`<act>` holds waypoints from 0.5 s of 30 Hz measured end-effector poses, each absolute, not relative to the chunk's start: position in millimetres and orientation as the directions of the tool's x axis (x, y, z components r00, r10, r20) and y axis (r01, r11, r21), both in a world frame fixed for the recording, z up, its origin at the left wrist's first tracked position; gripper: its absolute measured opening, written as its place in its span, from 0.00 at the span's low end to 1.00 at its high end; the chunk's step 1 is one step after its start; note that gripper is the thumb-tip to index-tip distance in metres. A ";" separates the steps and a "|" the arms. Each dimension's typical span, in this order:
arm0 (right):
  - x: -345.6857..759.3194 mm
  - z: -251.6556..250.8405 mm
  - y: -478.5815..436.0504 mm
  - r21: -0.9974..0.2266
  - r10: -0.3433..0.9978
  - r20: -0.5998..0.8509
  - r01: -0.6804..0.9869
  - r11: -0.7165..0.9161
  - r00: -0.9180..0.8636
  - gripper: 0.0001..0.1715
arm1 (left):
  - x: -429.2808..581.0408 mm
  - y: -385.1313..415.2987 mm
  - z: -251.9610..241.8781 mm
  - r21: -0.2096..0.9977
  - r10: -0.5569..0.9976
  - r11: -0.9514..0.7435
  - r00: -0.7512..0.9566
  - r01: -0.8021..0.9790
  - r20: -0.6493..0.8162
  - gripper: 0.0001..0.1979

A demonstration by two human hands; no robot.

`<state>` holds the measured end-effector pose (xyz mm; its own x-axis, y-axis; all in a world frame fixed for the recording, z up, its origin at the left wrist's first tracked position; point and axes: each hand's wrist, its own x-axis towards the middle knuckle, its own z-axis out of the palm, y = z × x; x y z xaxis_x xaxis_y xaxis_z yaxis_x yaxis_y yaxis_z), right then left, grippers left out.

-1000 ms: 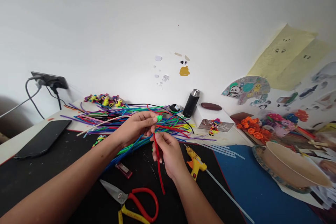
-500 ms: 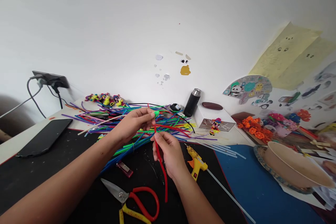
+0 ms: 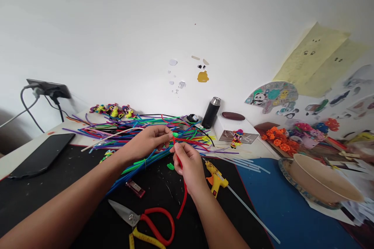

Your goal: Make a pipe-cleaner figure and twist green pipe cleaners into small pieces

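My left hand pinches a small green piece of pipe cleaner between thumb and fingertips. The upper end of a red pipe cleaner meets this green piece; how they join is too small to tell. Closed around the red pipe cleaner is my right hand, just below the left, and the loose end hangs curved over the black mat. Behind both hands spreads a pile of coloured pipe cleaners. A short green piece lies on the mat beside my right fingers.
Scissors and a lighter lie in front. A yellow glue gun with a long glue stick is at right, near a bowl. A phone lies left. A black flask and white box stand behind.
My hands have come closer together, the right sliding up along the red pipe cleaner. Its loose end has swung left. The green piece on the mat has come into sight.
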<state>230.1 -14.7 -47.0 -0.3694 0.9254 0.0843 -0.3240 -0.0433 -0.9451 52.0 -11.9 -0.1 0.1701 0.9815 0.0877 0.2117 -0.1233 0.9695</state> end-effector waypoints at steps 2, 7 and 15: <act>229.8 -46.9 -14.5 -0.945 0.924 0.094 -0.326 -0.035 -0.372 0.28 | 51.9 -11.7 0.3 0.967 0.981 -0.122 0.175 0.224 0.083 0.21; 229.2 -45.6 -15.2 -0.947 0.931 0.121 -0.321 0.005 -0.343 0.28 | 50.6 -11.0 -3.6 0.973 0.978 -0.114 0.196 0.203 0.074 0.21; 230.7 -47.2 -13.8 -0.960 0.948 0.132 -0.276 0.049 -0.290 0.27 | 52.0 -12.5 -1.4 0.975 0.973 -0.095 0.227 0.200 0.049 0.22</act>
<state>230.7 -13.8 -47.2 -0.2896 0.9480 0.1318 -0.2758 0.0493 -0.9600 52.0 -12.5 -1.4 0.2266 0.9728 0.0487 0.1998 -0.0954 0.9752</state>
